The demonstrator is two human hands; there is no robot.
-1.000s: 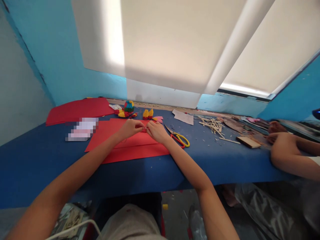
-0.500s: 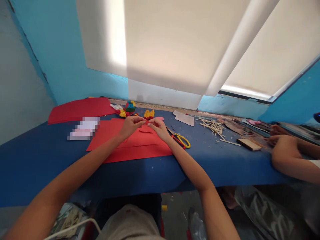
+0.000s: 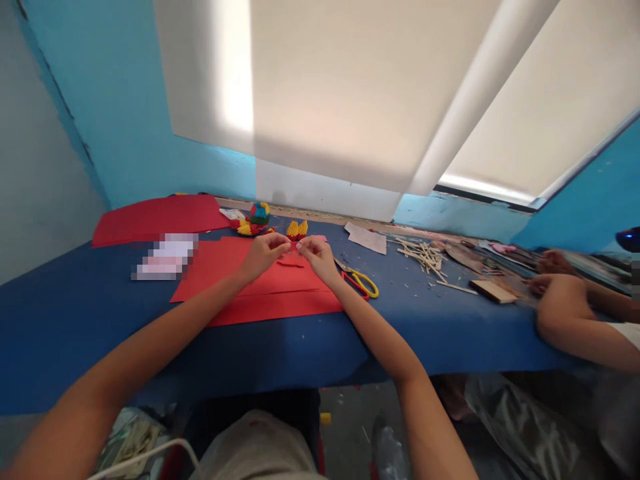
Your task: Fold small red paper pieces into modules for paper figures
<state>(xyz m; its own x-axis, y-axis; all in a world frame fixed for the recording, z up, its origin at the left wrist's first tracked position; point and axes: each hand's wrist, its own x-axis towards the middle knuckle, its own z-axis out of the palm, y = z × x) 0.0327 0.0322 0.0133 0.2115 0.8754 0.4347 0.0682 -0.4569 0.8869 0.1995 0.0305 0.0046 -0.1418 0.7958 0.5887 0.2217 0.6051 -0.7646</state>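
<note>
**A:** status on the hands?

**B:** I've got both raised just above the red paper sheets (image 3: 260,293), fingertips meeting. Left hand (image 3: 263,253) and right hand (image 3: 315,257) each pinch an end of a small red paper piece (image 3: 294,246). Its long axis runs left-right between the two hands, roughly parallel to the table's front edge. Too small to tell which end is the point.

**A:** how closed?

**B:** Both curled tight, thumb against forefinger on the piece, other fingers tucked in. Neither palm touches the sheets.

**A:** anything under them?

**B:** A short red strip (image 3: 291,265) lies flat on the sheets just below the hands, also lengthwise left-right.

**A:** surroundings?

**B:** Blue table (image 3: 75,320). Yellow-and-red scissors (image 3: 361,282) just right of my right hand, blades pointing back-left. Colourful folded paper models (image 3: 257,219) and yellow ones (image 3: 297,229) behind the hands near the wall. Wooden sticks (image 3: 424,255) and a wood block (image 3: 493,291) further right, where another person's arm (image 3: 575,313) rests on the table.
</note>
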